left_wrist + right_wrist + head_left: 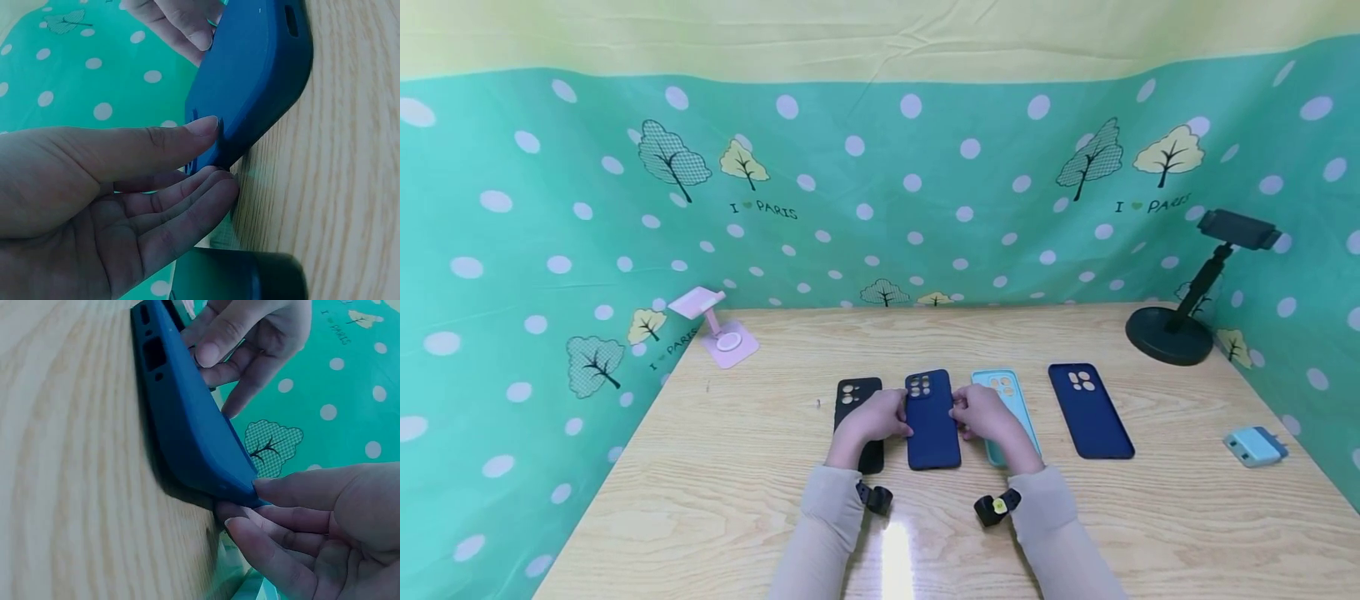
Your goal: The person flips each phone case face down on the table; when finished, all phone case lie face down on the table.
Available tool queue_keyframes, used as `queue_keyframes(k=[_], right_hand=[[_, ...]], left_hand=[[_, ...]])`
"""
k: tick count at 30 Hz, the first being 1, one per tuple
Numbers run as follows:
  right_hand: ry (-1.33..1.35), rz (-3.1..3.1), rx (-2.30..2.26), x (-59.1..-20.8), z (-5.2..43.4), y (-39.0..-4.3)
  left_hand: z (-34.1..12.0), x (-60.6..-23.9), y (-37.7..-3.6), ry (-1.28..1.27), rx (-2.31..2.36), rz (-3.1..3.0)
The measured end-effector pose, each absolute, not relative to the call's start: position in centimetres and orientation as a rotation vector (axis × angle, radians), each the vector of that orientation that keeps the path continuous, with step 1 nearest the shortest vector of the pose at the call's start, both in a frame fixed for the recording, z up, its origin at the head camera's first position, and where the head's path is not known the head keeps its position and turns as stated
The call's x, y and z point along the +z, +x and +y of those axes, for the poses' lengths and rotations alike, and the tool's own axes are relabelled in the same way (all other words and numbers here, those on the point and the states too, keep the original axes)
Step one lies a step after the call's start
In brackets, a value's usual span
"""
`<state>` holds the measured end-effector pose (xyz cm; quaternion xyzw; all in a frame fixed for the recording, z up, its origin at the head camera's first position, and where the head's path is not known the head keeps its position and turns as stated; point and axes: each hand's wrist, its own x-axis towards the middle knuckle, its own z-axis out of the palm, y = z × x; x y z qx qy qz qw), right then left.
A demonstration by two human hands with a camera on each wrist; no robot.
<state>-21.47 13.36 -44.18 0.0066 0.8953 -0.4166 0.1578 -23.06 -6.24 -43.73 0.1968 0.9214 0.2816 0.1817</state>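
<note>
My left hand [871,418] and right hand [983,413] pinch the long edges of the dark blue phone case [931,421], which lies on the table [760,467] between a black case [855,400] and a light blue case [1009,392]. It looks light, soft and bendy, so I judge the side rims the best place to hold it. The wrist views show what the head view hides: my fingertips [209,128] tuck under the rim, lifting one edge off the wood.

Four phone cases [932,421] in a row mid-table [760,500], stand [1180,325] back right, holder [718,329] back left
</note>
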Motion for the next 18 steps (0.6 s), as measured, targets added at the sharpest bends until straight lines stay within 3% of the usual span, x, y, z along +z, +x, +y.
queue_keyframes(k=[18], right_hand=[[-0.074,2.708,-1.12,-44.19,13.57,-21.25]], left_hand=[[-5.99,-43.37,-22.71,0.534,0.749,2.627]])
